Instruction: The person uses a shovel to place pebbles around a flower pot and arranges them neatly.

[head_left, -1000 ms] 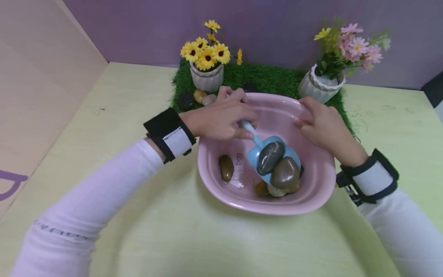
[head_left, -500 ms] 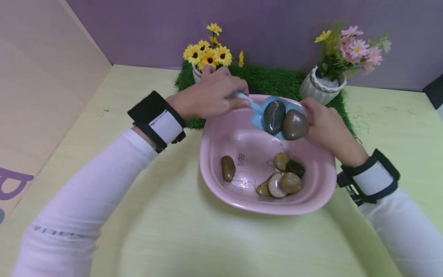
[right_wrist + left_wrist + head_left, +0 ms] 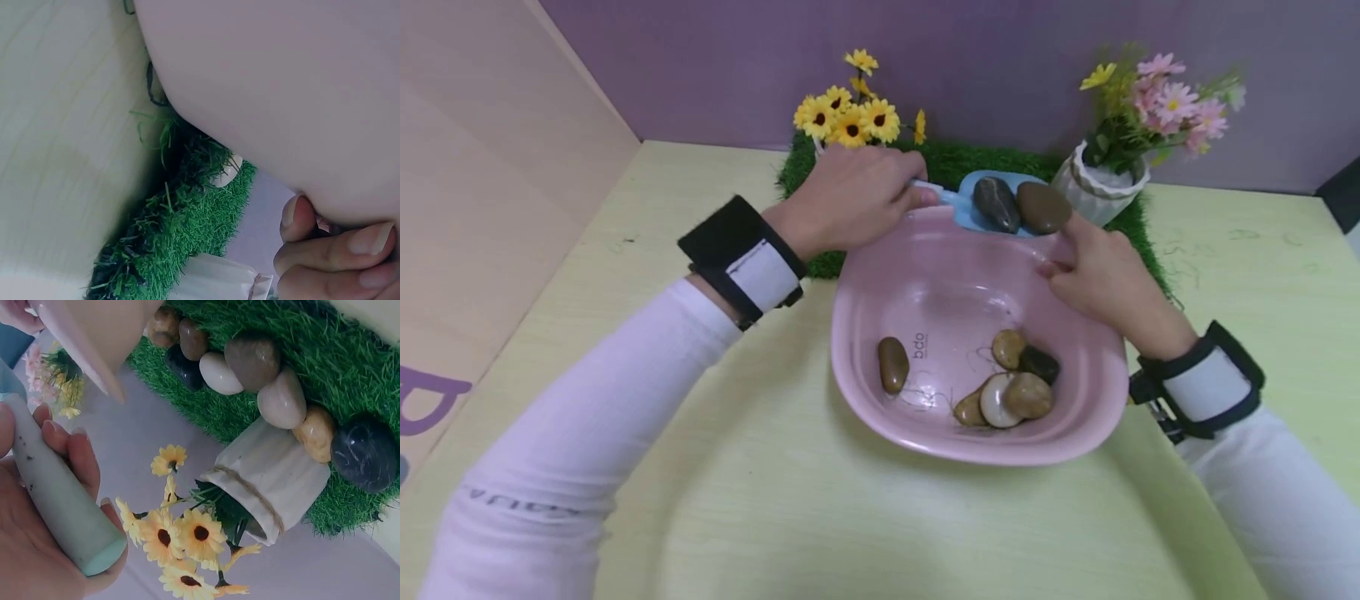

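My left hand (image 3: 857,196) grips the pale handle of a light blue scoop (image 3: 972,218); the left wrist view shows the fingers wrapped round this handle (image 3: 65,494). A dark grey stone (image 3: 996,204) and a brown stone (image 3: 1043,208) lie side by side on the scoop, at the far rim of a pink basin (image 3: 880,425). My right hand (image 3: 1105,275) pinches the basin's far right rim, thumb inside and fingers outside. Inside the basin are a brown oblong stone (image 3: 893,365) at left and a cluster of several stones (image 3: 1028,396) at right.
Behind the basin lies a green turf mat (image 3: 970,158). On it stand a pot of yellow flowers (image 3: 269,481) and a leaning white pot of pink flowers (image 3: 1097,183). A row of several stones (image 3: 281,397) sits on the turf beside the yellow flowers' pot.
My left hand has raised the scoop with its two stones from low in the basin, away from me to the far rim. The right hand stays on the rim.
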Demonstrator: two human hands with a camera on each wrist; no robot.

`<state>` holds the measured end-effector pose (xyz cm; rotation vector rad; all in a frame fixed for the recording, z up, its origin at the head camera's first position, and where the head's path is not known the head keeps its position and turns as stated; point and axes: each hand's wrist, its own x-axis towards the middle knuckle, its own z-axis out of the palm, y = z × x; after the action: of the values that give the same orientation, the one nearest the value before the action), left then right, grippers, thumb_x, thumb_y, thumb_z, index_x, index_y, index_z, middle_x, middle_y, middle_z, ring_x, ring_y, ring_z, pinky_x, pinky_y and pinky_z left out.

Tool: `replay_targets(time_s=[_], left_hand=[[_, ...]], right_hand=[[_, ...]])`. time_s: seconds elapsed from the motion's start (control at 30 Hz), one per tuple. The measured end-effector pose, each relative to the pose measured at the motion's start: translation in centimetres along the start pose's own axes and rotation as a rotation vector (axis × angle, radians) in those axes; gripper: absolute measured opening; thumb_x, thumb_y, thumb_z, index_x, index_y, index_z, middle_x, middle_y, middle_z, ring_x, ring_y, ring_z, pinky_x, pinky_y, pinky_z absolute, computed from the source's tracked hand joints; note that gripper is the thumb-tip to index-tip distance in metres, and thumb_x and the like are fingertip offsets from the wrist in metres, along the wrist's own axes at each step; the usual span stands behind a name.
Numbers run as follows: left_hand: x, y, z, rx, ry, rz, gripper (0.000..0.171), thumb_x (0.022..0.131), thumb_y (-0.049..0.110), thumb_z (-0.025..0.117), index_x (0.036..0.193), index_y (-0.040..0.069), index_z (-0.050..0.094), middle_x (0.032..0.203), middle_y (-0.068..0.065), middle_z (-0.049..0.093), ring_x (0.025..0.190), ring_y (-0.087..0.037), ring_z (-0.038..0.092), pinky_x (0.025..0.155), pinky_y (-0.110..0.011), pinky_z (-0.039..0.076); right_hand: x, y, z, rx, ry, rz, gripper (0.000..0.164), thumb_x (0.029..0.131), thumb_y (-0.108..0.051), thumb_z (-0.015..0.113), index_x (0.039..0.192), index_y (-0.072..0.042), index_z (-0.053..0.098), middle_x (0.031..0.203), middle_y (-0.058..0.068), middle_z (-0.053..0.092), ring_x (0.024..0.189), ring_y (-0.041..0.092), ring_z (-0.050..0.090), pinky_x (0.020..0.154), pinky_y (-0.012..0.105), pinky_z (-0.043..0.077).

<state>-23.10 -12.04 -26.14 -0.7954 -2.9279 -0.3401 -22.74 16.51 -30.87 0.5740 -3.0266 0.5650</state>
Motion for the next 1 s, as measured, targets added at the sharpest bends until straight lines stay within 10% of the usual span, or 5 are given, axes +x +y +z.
replay_targets(time_s=[0.5,1.0], left_hand=[[-0.5,0.0,-2.4,0.109,0.075,-0.017,0.041,0.106,0.044,0.035,0.095,0.009,0.055,0.073,-0.002,0.048,0.065,-0.022,0.053,0.057,-0.033,0.036],[0.0,-0.4,-3.1,0.025,-0.012,-0.119,0.035,0.108,0.030,0.029,0.120,0.010,0.055,0.096,-0.006,0.059,0.081,-0.024,0.052,0.074,-0.041,0.043]], right_hand=[[0.1,-0.1,0.0,0.004,-0.036,0.038,0.038,0.091,-0.018,0.060,0.122,-0.002,0.048,0.097,0.030,0.061,0.080,0.041,0.056,0.072,0.055,0.046],[0.2,0.2,0.1,0.004,-0.047,0.027,0.040,0.092,-0.020,0.060,0.126,-0.002,0.046,0.103,0.033,0.060,0.082,0.045,0.058,0.073,0.058,0.047]])
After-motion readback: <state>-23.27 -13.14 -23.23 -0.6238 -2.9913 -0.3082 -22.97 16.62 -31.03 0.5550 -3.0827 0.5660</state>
